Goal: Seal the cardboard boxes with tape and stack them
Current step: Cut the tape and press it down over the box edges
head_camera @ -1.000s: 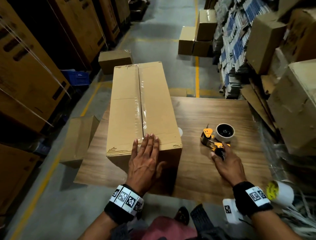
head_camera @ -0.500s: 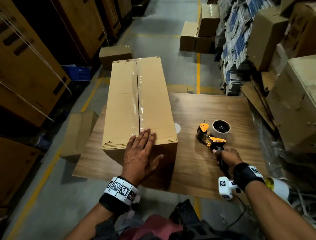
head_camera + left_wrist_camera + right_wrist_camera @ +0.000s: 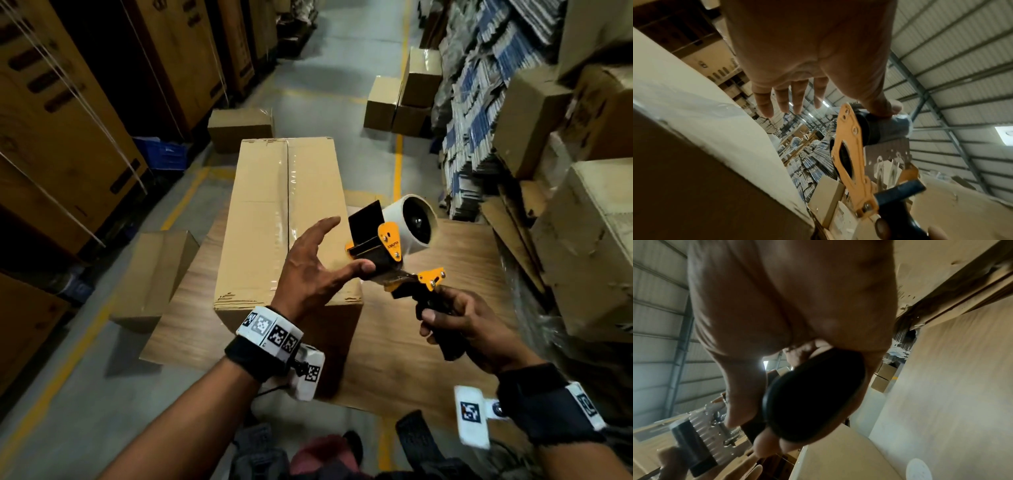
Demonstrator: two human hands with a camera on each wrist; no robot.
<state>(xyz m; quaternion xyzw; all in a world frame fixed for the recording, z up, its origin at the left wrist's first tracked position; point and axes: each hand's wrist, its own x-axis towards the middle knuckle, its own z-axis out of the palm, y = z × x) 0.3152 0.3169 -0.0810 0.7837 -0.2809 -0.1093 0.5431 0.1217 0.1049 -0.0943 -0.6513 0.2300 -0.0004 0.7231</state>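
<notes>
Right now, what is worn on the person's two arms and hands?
Both hands, left hand and right hand, are bare, without gloves or sleeves. Each wrist carries a black band topped by a white strip of square black-and-white markers. A small white camera block with one more marker hangs at each wrist; a thin black cable leaves the left one.

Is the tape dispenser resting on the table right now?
No, the right hand grips the tape dispenser by its handle, lifted above the table, with the left hand's thumb touching it.
</notes>
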